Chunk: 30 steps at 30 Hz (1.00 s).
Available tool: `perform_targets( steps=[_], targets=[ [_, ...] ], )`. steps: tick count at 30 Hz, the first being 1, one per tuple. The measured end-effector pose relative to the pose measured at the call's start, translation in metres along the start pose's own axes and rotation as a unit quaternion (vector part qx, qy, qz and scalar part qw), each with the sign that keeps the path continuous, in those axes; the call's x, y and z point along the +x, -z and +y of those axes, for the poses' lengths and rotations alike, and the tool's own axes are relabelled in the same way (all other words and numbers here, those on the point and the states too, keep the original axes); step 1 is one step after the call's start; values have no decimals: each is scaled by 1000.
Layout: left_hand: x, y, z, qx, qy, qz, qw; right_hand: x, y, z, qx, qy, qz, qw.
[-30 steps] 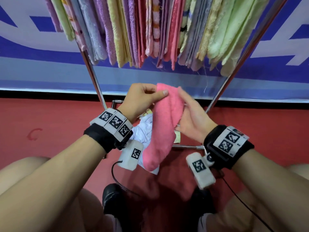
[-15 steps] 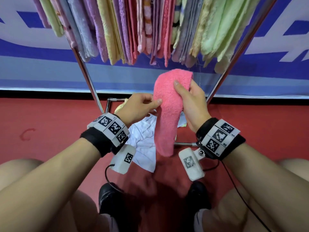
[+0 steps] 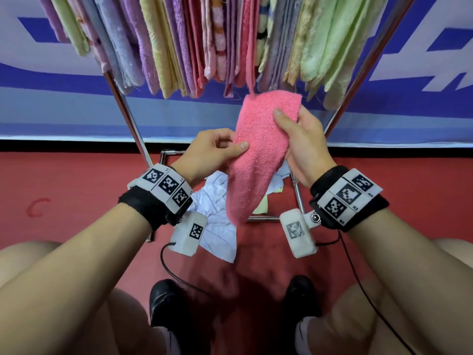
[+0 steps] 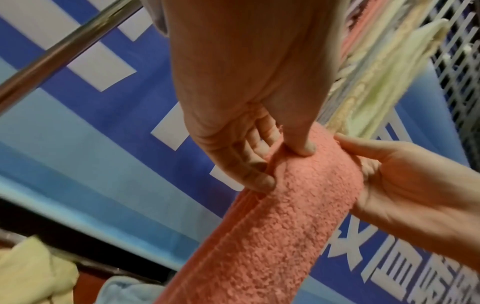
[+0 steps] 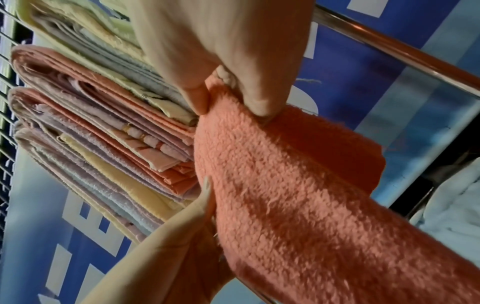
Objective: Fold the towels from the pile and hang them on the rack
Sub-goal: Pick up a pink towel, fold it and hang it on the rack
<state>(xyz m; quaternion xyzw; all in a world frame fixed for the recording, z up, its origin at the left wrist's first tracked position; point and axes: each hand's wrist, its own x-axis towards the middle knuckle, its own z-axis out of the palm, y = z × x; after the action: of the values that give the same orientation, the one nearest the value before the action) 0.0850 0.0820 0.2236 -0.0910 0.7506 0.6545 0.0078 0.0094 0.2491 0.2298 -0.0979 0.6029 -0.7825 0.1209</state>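
The left hand [image 3: 212, 147] reaches in palm-down from the left side. Its thumb and curled fingers [image 4: 255, 179] pinch the left edge of the pink towel [image 3: 256, 160], about a third of the way down from the top. The towel is folded into a narrow strip and hangs in the air between the two hands, its upper fold just under the hems of the hung towels [image 3: 179, 42] on the rack [image 3: 128, 116]. Its lower end dangles above the pile [image 3: 217, 208] on the floor.

The cloth looks light, thick and floppy, with a rough pile that should not slip. It will sag wherever it is unsupported, so it is probably best held at the top fold, with a second hold on the loose side edges to keep the layers together.

The right hand [image 3: 304, 147] is held higher, wrist cocked upward. Its thumb presses the front of the towel and its fingers wrap behind, gripping the top right corner.
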Motion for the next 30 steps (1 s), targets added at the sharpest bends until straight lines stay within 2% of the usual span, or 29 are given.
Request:
perform_targets(
  steps=[4,5,8,9,11,13,15,17,19,22,23,25,26,27,28,30],
  targets=[
    [1,-1,0,107,-60,31,992,6,6,-3,-8,-25,14,1000],
    [1,-1,1,111,-62,15,992,8,8,-4,-5,-32,22,999],
    [-2,-5,3,25,-16,-91,995,14,12,-7,8,-64,52,997],
    [-4,-7,4,8,-9,-104,995,14,12,-8,15,-81,59,995],
    [-5,-11,7,10,-17,-66,998,11,12,-9,51,-135,41,989],
    [-4,-10,10,0,-18,2,1000,-1,8,-3,105,-217,-34,970],
    [1,-3,10,-29,-5,69,997,-16,3,15,109,-250,-103,957],
    [6,4,7,-46,2,116,992,-24,0,36,41,-238,-139,960],
    [10,6,4,-48,7,147,988,-24,-1,46,-25,-201,-111,973],
    [14,12,1,-50,50,176,982,-14,0,42,-38,-163,-69,983],
    [16,16,1,-22,52,194,979,-12,-1,38,-44,-158,-66,984],
    [19,26,2,84,7,239,967,-9,-4,28,-74,-160,-80,981],
    [20,28,4,124,-29,226,966,-10,-5,21,-93,-167,-102,976],
    [19,26,9,149,-66,181,970,-12,-6,11,-118,-176,-132,968],
    [17,20,16,150,-95,112,978,-12,-6,-1,-145,-183,-169,958],
    [9,2,32,77,-93,-27,992,-14,-4,-35,-200,-182,-229,935]
  ],
)
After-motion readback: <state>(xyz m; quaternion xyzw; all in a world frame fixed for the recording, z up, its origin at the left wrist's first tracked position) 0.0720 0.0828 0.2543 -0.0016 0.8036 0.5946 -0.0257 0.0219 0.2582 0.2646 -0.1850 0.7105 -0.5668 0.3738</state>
